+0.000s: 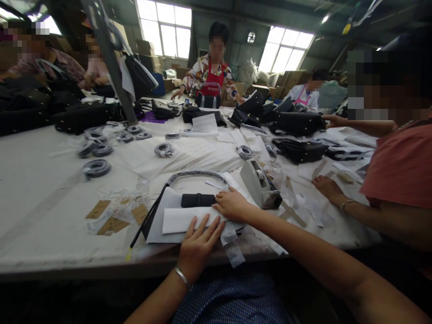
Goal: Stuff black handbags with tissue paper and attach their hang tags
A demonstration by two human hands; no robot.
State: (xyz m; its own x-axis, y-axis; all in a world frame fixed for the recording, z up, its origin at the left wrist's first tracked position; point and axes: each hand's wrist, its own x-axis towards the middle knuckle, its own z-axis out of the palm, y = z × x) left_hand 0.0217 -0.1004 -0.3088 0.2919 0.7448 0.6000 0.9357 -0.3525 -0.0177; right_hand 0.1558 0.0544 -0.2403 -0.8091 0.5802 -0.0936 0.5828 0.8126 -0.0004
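My left hand [200, 242] lies flat with fingers spread on a folded white paper sheet [178, 220] at the table's front edge. My right hand [232, 204] rests just beyond it, fingers curled down onto the paper's right end beside a small black rolled piece [197, 200]. The paper wraps a flat black item whose wrapped handle [197, 175] arcs behind. A thin black strap with a yellow tip [146, 225] runs off to the left.
A grey tape dispenser [260, 184] stands right of my hands. Brown card tags [111, 216] lie to the left, coiled wrapped straps [96, 167] further back. Black bags [297, 123] crowd the far side. A person in a red shirt rests a hand [326, 186] at right; others sit opposite.
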